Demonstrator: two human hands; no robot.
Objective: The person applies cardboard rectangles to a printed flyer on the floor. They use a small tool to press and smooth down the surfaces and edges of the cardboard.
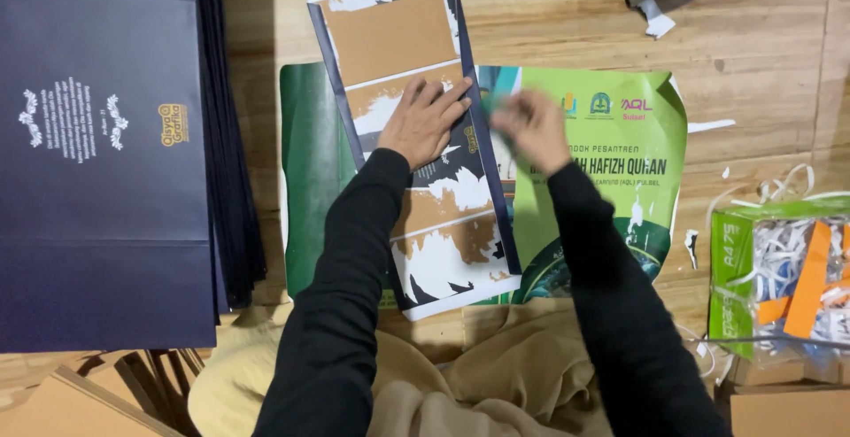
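A flattened sheet (403, 34) with brown, white and dark blue patches lies tilted on a green printed poster (620, 171) spread on the wooden floor. My left hand (425, 123) rests flat on the middle of that sheet, fingers apart. My right hand (529, 127) is blurred at the sheet's right edge, fingers pinched at the dark blue border strip (491, 189); whether it grips the strip is unclear. Both arms wear black sleeves.
A tall stack of dark blue folded sheets (106, 154) lies at the left. At the right stands a green packet (779, 269) holding white and orange paper strips. Brown cardboard pieces (62, 402) sit bottom left. Beige cloth (496, 375) covers my lap.
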